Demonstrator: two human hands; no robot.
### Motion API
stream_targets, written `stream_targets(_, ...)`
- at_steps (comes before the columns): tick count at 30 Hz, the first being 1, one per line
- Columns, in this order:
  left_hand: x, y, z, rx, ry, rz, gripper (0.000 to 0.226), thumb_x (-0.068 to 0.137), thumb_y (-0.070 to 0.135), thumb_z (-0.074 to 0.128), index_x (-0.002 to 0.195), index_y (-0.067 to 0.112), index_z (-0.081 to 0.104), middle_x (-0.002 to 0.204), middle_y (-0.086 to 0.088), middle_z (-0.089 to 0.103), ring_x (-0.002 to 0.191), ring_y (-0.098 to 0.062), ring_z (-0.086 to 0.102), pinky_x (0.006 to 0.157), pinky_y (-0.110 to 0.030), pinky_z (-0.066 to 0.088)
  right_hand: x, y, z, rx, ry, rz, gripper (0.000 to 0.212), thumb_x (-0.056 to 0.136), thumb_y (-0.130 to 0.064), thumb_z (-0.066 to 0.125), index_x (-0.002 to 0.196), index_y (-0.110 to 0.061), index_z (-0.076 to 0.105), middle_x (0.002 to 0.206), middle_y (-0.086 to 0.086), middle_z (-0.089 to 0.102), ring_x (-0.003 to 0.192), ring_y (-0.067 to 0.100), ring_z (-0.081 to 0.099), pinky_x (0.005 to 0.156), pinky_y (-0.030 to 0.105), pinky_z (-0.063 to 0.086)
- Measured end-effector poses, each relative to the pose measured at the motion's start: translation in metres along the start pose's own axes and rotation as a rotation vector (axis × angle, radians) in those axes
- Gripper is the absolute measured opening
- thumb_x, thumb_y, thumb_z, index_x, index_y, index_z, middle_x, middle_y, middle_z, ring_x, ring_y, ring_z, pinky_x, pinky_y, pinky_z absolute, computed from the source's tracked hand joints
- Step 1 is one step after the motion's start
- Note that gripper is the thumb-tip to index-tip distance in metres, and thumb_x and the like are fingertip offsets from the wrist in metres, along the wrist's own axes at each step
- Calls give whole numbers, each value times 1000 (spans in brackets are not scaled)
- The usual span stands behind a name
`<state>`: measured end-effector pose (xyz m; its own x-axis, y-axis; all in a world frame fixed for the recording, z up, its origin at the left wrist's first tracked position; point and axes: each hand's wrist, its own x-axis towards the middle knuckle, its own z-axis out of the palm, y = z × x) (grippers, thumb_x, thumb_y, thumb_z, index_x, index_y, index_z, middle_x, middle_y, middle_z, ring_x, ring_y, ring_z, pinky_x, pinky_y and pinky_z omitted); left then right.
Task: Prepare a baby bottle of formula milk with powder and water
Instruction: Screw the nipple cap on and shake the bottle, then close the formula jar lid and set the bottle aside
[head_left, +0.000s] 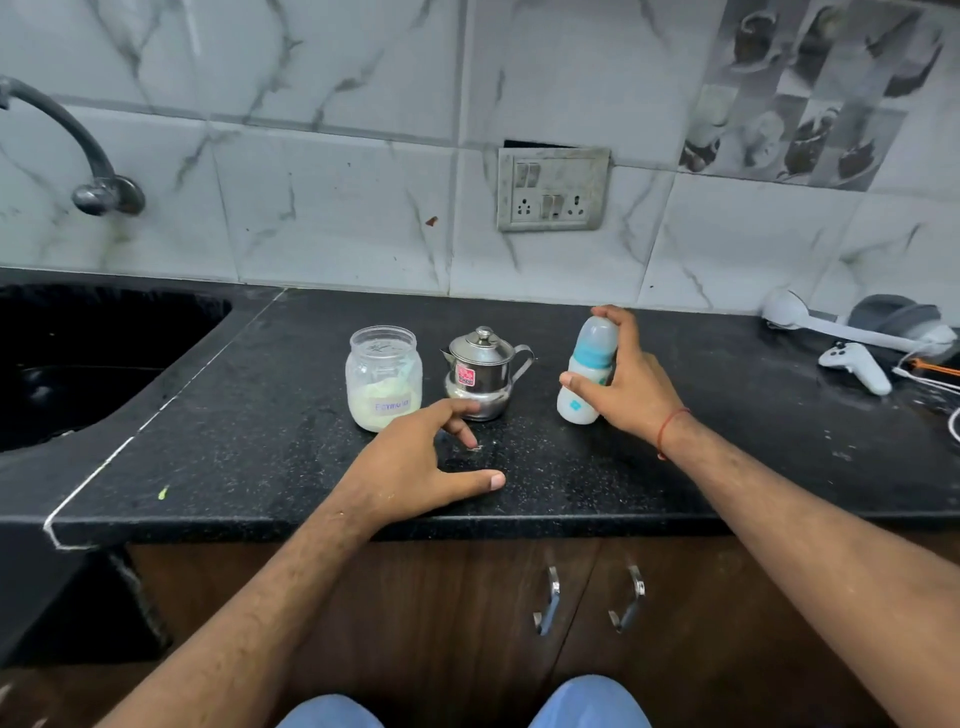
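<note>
Right grip (621, 382) grasps the baby bottle (587, 371), fingers wrapped round its body and cap; bottle stands upright on the bench (675, 467), still capped. Left grip (415, 467) is released, fingers loosely spread, resting on the bench just in front of the steel jug (485, 374).

Risk, judged: bottle is tall and narrow; a one-handed twist of the cap could tip it. Left wrist sits near the jug and the powder jar (383, 376); a careless reach could knock either.

Surroundings, large to small: sink (78, 364) far left, wall socket (553, 189), white controller (854, 366) far right. Nothing blocks the bottle.
</note>
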<state>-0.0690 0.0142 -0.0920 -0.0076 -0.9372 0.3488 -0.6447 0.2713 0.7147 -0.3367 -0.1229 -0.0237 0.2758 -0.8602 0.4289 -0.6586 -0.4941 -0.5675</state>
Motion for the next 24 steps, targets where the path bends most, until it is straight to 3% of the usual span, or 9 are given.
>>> stream_targets(5, 1, 2, -1, 8, -3, 10, 76, 76, 57, 96, 142, 42, 60, 114, 20, 73, 54, 5, 53, 61, -16, 42, 12, 7, 11, 46, 6, -18, 85, 82, -42, 85, 145, -45, 28, 112, -1, 71, 93, 27, 73, 93, 47, 60)
stream_targets(10, 1, 2, 0, -53, 23, 16, 72, 78, 51, 97, 140, 39, 63, 113, 17, 74, 51, -3, 46, 57, -12, 42, 16, 6, 18, 42, -44, -61, 94, 81, -43, 87, 151, -50, 24, 111, -1, 73, 94, 26, 72, 96, 48, 59)
stream_targets(13, 2, 1, 0, -145, 56, -7, 66, 80, 44, 97, 138, 37, 65, 112, 13, 75, 54, -9, 45, 55, -18, 44, 15, 7, 15, 56, -74, -48, 120, 78, -46, 90, 160, -54, 3, 126, 4, 74, 102, 28, 74, 103, 46, 56)
stream_targets(16, 1, 2, -2, -188, 71, -16, 59, 84, 40, 95, 135, 37, 66, 112, 12, 76, 57, -11, 49, 58, -25, 48, 10, 12, 2, 46, -109, 4, 144, 69, -57, 93, 159, -57, -18, 149, -1, 65, 127, 28, 68, 115, 43, 45)
stream_targets(19, -1, 3, -3, -290, 119, -10, 50, 86, 35, 94, 130, 34, 70, 98, 11, 73, 59, -13, 47, 60, -23, 46, -4, 27, -14, -3, -42, 72, 142, 64, -72, 88, 160, -55, -15, 162, -10, 49, 130, 21, 66, 120, 52, 40)
stream_targets(21, -3, 4, -4, -375, 239, -1, 45, 82, 40, 95, 118, 34, 70, 83, 15, 62, 64, -10, 45, 62, -21, 43, -17, 44, -17, -108, 28, 130, 135, 64, -79, 80, 164, -48, -6, 160, -10, 49, 145, 21, 50, 117, 60, 40)
stream_targets(24, -9, 9, -9, -438, 595, -7, 49, 78, 34, 89, 108, 22, 52, 89, 8, 56, 69, -1, 53, 65, -17, 46, -29, 66, -14, -218, 72, 240, 129, 65, -87, 70, 166, -34, 10, 159, -7, 51, 148, 27, 42, 111, 66, 39)
